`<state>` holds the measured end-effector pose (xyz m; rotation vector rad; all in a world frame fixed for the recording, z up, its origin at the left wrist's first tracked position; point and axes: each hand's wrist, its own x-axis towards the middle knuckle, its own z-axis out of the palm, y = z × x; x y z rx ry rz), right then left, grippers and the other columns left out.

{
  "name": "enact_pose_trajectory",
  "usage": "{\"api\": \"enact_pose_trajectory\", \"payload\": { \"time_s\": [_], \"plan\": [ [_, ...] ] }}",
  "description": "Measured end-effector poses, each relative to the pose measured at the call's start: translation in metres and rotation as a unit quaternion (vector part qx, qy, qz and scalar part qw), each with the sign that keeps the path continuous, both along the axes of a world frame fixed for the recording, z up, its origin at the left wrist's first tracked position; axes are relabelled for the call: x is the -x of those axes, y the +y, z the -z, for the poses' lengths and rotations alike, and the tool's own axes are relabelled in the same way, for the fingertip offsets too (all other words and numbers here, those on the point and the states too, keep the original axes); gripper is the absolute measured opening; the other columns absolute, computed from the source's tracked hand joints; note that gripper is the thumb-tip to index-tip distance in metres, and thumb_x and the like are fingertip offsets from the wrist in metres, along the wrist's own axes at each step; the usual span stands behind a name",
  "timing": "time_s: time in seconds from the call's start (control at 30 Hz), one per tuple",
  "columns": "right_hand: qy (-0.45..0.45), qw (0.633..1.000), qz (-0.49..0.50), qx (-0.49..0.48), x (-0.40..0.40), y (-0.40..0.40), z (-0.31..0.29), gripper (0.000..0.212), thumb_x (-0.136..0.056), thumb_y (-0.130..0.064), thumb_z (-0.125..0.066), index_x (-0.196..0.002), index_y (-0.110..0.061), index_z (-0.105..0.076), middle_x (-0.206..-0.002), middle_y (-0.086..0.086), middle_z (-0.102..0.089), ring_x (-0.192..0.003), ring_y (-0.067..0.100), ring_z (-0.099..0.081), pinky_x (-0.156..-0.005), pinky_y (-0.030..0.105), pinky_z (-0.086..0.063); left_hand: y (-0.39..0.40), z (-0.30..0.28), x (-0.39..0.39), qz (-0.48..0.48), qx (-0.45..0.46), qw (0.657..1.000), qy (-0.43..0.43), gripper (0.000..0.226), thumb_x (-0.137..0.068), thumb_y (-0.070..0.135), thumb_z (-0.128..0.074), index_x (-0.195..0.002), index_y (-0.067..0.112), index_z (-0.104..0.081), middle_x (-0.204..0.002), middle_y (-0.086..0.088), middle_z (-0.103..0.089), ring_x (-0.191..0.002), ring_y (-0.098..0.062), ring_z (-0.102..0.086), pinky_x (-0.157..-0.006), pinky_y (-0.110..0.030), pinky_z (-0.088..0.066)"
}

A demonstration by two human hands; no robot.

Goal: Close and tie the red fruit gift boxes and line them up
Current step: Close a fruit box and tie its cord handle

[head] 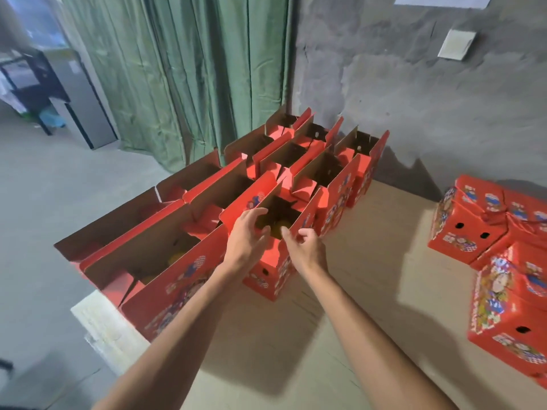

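Note:
An open red gift box (268, 273) stands at the front of a cluster of several open red boxes (313, 161) on the cardboard-covered surface (340, 321). Yellow fruit shows dimly inside it. My left hand (247, 236) grips the near end of the box's left flap, thumb inside the opening. My right hand (305, 248) pinches the near corner of the right flap. Both long flaps stand upright. Another open box (177, 279) with yellow fruit inside sits to the left.
Several closed, tied red boxes (470, 229) sit at the right edge, one large one (512, 315) nearest. A grey concrete wall (414, 99) and green curtain (183, 69) stand behind. The surface's left edge (97, 324) drops to a grey floor.

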<state>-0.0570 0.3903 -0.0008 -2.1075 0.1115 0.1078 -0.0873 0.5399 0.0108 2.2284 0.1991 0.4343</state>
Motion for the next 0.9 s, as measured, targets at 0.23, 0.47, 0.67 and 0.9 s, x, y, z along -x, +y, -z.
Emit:
{"api": "enact_pose_trajectory", "payload": {
  "time_s": [0.23, 0.47, 0.67, 0.9],
  "plan": [
    [0.058, 0.997, 0.017, 0.039, -0.032, 0.021, 0.001, 0.046, -0.082, -0.043, -0.071, -0.114, -0.012, -0.058, -0.113, 0.005, -0.066, -0.09, 0.023, -0.063, -0.077, 0.032, -0.049, 0.02, 0.008, -0.048, 0.004, -0.068, 0.991, 0.115, 0.053, -0.095, 0.009, -0.057, -0.146, 0.013, -0.042, -0.148, -0.011, -0.049, -0.135, -0.028, -0.047, -0.107, -0.042, -0.043],
    [0.113, 0.988, 0.047, 0.096, -0.051, 0.008, 0.003, 0.038, -0.093, -0.007, -0.057, -0.13, 0.0, -0.056, -0.136, 0.02, -0.06, -0.123, 0.038, -0.06, -0.096, 0.037, -0.051, 0.026, 0.006, -0.077, -0.087, -0.128, 0.965, 0.213, 0.03, -0.095, 0.013, -0.049, -0.122, 0.009, -0.061, -0.098, -0.009, -0.065, -0.084, -0.031, -0.062, -0.067, -0.037, -0.049],
    [0.109, 0.989, 0.077, 0.062, -0.042, -0.018, 0.003, 0.033, -0.091, -0.006, -0.057, -0.124, 0.0, -0.06, -0.129, 0.019, -0.064, -0.115, 0.037, -0.064, -0.084, 0.033, -0.053, 0.011, -0.006, -0.073, -0.088, -0.17, 0.957, 0.216, 0.028, -0.092, 0.008, -0.052, -0.118, 0.004, -0.061, -0.086, -0.008, -0.054, -0.081, -0.033, -0.061, -0.065, -0.037, -0.045],
    [0.048, 0.988, 0.113, 0.095, -0.014, -0.099, -0.03, 0.016, -0.082, -0.009, -0.055, -0.071, -0.011, -0.044, -0.076, 0.004, -0.052, -0.063, 0.024, -0.051, -0.051, 0.023, -0.034, -0.056, -0.035, -0.05, -0.028, -0.174, 0.973, 0.147, 0.026, -0.094, 0.013, -0.053, -0.111, 0.004, -0.071, -0.106, -0.021, -0.069, -0.098, -0.043, -0.066, -0.082, -0.045, -0.054]
  ]
}}
